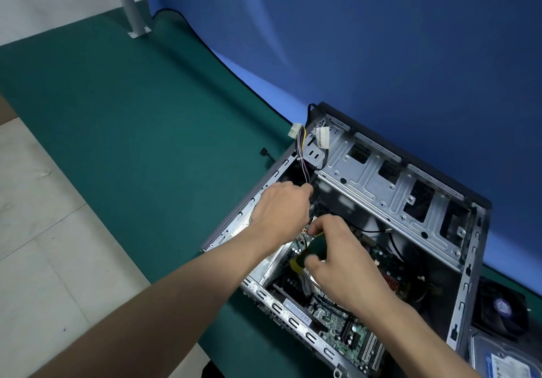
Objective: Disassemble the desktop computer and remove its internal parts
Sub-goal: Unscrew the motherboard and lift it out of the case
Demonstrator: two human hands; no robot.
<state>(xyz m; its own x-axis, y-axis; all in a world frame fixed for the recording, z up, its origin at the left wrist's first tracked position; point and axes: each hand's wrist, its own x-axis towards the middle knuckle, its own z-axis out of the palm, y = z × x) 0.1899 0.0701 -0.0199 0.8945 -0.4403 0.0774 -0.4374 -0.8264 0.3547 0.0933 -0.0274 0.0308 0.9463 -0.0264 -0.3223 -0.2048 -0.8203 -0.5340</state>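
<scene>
I have the computer case lying open at four o'clock on the table. Its drive bays look bare; a fan and hard drive lie outside at five o'clock. The motherboard remains. My right hand grips a green-handled screwdriver; my left hand pinches wires.

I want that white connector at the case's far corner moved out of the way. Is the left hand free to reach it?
Probably yes: the left hand is just below the white connector, with only loose wires between, though its fingers seem busy inside the case.
</scene>
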